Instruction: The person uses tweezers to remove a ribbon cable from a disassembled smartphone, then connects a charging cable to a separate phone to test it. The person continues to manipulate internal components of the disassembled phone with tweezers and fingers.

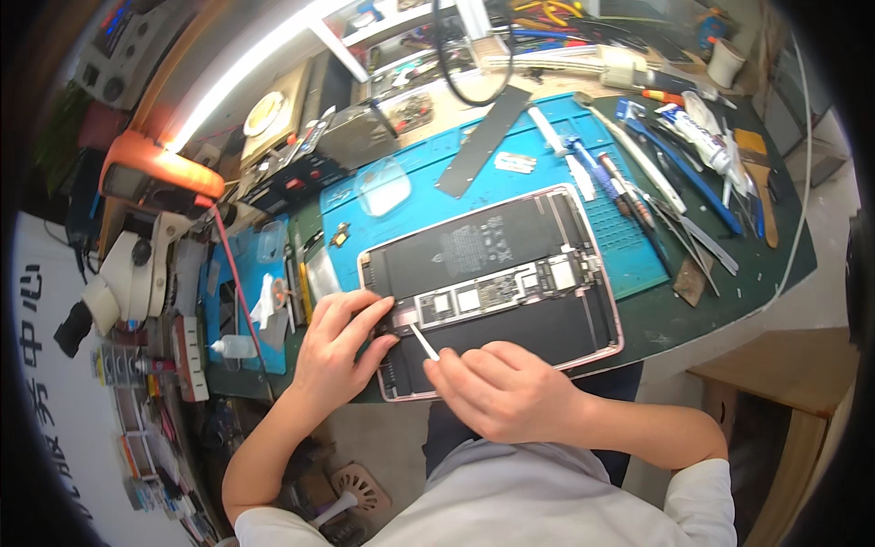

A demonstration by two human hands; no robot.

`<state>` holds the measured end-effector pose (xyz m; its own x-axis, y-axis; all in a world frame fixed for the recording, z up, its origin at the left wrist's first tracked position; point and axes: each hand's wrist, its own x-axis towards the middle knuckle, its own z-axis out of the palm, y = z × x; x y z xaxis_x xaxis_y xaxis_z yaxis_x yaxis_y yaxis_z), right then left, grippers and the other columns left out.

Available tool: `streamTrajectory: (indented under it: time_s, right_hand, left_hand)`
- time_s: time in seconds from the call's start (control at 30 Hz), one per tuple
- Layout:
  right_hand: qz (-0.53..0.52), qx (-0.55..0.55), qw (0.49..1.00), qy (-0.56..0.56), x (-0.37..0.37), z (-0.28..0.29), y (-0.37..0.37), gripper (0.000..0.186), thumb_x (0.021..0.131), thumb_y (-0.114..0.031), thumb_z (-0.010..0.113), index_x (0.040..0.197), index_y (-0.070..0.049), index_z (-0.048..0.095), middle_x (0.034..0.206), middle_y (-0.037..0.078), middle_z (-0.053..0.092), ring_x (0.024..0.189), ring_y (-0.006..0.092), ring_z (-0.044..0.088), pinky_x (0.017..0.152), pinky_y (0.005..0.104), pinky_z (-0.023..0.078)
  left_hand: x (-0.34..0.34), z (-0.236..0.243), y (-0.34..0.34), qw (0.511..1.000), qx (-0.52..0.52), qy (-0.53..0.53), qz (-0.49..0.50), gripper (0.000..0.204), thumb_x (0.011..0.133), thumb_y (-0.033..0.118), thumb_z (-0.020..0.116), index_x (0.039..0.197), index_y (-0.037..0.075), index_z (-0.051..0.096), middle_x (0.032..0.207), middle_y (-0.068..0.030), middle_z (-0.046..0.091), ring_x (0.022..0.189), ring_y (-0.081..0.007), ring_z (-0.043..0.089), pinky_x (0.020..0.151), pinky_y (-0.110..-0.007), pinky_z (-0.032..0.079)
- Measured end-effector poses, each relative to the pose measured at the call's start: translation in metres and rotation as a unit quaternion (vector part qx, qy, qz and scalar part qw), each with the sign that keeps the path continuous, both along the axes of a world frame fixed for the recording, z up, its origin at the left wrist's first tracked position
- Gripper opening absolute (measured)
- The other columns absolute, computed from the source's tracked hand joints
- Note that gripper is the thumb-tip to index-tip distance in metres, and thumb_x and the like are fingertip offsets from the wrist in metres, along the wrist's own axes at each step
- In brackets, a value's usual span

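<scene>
An opened tablet (488,346) lies at a slant on a blue work mat (629,260), its black batteries and a long circuit board (478,298) exposed. My left hand (335,351) rests over the tablet's left end, thumb and index finger apart on either side of the board's end. In my right hand (506,390) is a slim white pointed tool (425,344), pinched between thumb and fingers. Its tip reaches the left end of the board, close to my left fingertips. Whether it is tweezers or a pry stick, I cannot tell.
Tweezers (697,232), screwdrivers (629,191), a brush (756,173) and a white tube (693,137) crowd the right side. A dark flat strip (483,141) and a clear dish (383,187) lie beyond the tablet. At left stand an orange meter (159,173) and a microscope (128,278).
</scene>
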<state>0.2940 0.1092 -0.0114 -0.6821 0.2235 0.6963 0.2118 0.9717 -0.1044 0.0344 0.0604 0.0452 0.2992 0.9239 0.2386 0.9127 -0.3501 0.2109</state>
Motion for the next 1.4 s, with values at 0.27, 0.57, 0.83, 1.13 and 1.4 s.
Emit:
streamTrajectory:
  time_s: [0.27, 0.57, 0.83, 1.13, 1.4]
  right_hand:
    - [-0.005, 0.032, 0.999, 0.029, -0.001, -0.004, 0.000, 0.027, 0.089, -0.012, 0.070, 0.111, 0.003, 0.077, 0.110, 0.012, 0.069, 0.086, 0.0172, 0.063, 0.076, 0.0283, 0.055]
    - [0.002, 0.019, 0.998, 0.061, -0.003, -0.012, -0.003, 0.034, 0.087, -0.014, 0.068, 0.112, 0.008, 0.074, 0.109, 0.015, 0.070, 0.089, 0.0199, 0.063, 0.074, 0.0301, 0.053]
    - [0.001, 0.005, 0.998, 0.064, 0.000, -0.009, -0.002, 0.029, 0.089, -0.012, 0.072, 0.114, 0.003, 0.076, 0.111, 0.011, 0.069, 0.083, 0.0159, 0.063, 0.075, 0.0272, 0.055]
    - [0.016, -0.006, 0.996, 0.087, 0.000, -0.012, -0.003, 0.031, 0.090, -0.014, 0.072, 0.116, 0.001, 0.077, 0.113, 0.010, 0.069, 0.082, 0.0158, 0.062, 0.075, 0.0278, 0.055]
    - [0.021, -0.022, 0.994, 0.107, -0.002, -0.013, -0.004, 0.031, 0.089, -0.014, 0.071, 0.114, 0.003, 0.076, 0.113, 0.011, 0.070, 0.084, 0.0168, 0.062, 0.073, 0.0284, 0.053]
  left_hand:
    - [0.001, -0.001, -0.007, 1.000, -0.018, -0.002, 0.025, 0.051, 0.080, 0.008, 0.087, 0.127, 0.000, 0.070, 0.123, -0.0150, 0.065, 0.112, -0.0357, 0.062, 0.097, -0.044, 0.052]
    - [-0.006, 0.005, 0.002, 0.984, -0.122, -0.116, 0.065, 0.058, 0.074, 0.002, 0.089, 0.129, 0.003, 0.071, 0.119, -0.0121, 0.058, 0.112, -0.0297, 0.059, 0.099, -0.037, 0.050]
    - [-0.022, 0.000, 0.008, 0.963, -0.162, -0.208, 0.063, 0.054, 0.073, 0.001, 0.088, 0.124, 0.003, 0.071, 0.115, -0.0096, 0.059, 0.110, -0.0249, 0.060, 0.097, -0.035, 0.050]
    - [-0.034, -0.003, 0.008, 0.954, -0.143, -0.261, 0.043, 0.053, 0.076, -0.001, 0.085, 0.126, -0.004, 0.068, 0.114, -0.0103, 0.065, 0.107, -0.0209, 0.062, 0.097, -0.032, 0.049]
    - [-0.079, -0.004, -0.009, 0.910, -0.184, -0.360, 0.096, 0.052, 0.085, 0.011, 0.086, 0.131, -0.004, 0.067, 0.117, -0.0073, 0.061, 0.107, -0.0171, 0.059, 0.095, -0.030, 0.048]
